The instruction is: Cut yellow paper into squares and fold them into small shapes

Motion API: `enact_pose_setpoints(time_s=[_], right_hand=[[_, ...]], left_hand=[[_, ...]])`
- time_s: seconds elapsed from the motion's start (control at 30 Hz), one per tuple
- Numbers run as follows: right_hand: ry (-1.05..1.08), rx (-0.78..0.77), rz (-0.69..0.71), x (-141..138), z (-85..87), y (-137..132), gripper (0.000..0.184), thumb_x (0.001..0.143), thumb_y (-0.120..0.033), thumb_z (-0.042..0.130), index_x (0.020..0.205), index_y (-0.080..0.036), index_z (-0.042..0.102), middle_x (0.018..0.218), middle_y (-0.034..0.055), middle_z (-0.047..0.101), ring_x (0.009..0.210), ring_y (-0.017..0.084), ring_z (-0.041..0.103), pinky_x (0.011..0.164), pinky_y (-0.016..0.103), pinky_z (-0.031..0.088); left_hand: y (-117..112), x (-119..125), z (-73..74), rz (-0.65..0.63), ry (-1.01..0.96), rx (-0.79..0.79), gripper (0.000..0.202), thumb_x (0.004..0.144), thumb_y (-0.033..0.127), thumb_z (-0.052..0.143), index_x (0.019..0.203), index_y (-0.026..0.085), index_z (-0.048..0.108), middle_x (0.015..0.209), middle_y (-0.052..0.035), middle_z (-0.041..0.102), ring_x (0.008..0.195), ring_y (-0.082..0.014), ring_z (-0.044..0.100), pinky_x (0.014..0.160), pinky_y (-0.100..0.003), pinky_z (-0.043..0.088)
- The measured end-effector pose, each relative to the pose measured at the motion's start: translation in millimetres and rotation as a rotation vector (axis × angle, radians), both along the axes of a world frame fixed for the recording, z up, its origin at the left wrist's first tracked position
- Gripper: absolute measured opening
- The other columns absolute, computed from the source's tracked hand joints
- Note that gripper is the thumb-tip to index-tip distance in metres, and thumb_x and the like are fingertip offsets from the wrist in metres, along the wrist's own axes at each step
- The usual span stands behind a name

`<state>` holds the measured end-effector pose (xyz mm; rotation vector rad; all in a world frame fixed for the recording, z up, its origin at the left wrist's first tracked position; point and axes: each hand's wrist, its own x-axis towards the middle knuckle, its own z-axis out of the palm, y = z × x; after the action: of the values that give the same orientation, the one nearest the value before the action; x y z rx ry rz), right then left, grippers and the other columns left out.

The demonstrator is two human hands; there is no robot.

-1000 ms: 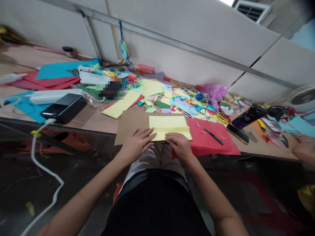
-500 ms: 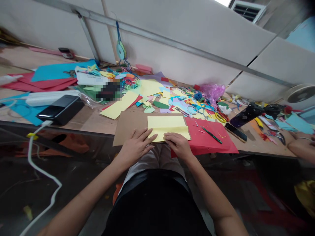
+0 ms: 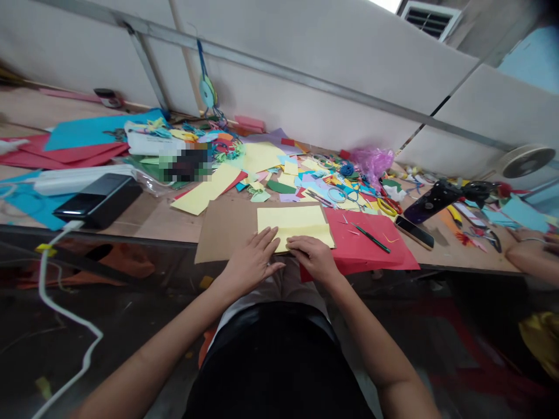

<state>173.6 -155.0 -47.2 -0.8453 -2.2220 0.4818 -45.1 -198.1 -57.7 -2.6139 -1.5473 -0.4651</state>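
Yellow folded paper (image 3: 292, 224) lies on brown cardboard (image 3: 222, 233) just beside a red sheet (image 3: 371, 244), with your open left hand (image 3: 252, 259) and open right hand (image 3: 312, 259) pressing flat on it, gripping nothing.

Even, moderate indoor lighting, soft shadows only. Blown-out glare patch (image 3: 384, 4) beside the ceiling vent (image 3: 430, 20). Wide-angle distortion bends the wall rail (image 3: 279, 74) toward the edges. Floor (image 3: 109, 308) underexposed. Pixelated block (image 3: 186, 164) obscures detail; top-right corner dark, blurred
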Motion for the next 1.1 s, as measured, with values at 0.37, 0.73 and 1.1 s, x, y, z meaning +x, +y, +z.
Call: enact_pose_setpoints(time_s=[0.37, 0.73, 1.1], right_hand=[[-0.131, -0.002, -0.027, -7.6, 16.2, -4.4, 0.018, 0.096, -0.025, 0.061, 0.110, -0.023, 0.072, 0.113, 0.0063, 0.077, 0.108, 0.021, 0.070, 0.096, 0.034, 0.051], [-0.230, 0.067, -0.050, -29.0, 14.9, -7.8, 0.050, 0.098, -0.041, 0.057, 0.141, -0.016, 0.052, 0.139, 0.0126, 0.064, 0.130, 0.024, 0.057, 0.111, 0.040, 0.041], [-0.397, 0.033, -0.266, -19.0, 8.7, -5.3, 0.046, 0.102, -0.048, 0.048, 0.144, -0.030, 0.052, 0.152, 0.0028, 0.054, 0.142, 0.020, 0.047, 0.121, 0.044, 0.026]], left_hand=[[0.2, 4.7, -1.6, 0.030, 0.061, -0.046, 0.069, 0.097, 0.053, 0.051, 0.156, 0.019, 0.037, 0.164, -0.0177, 0.033, 0.151, -0.0334, 0.031, 0.119, -0.050, 0.030], [2.4, 2.6, -7.6, 0.020, 0.037, 0.002, 0.062, 0.094, 0.047, 0.057, 0.146, 0.014, 0.051, 0.157, -0.0195, 0.044, 0.149, -0.0338, 0.035, 0.121, -0.048, 0.030], [3.2, -1.3, -9.9, -0.003, 0.068, 0.013, 0.070, 0.096, 0.055, 0.051, 0.152, 0.014, 0.044, 0.162, -0.0197, 0.037, 0.150, -0.0351, 0.033, 0.119, -0.052, 0.031]])
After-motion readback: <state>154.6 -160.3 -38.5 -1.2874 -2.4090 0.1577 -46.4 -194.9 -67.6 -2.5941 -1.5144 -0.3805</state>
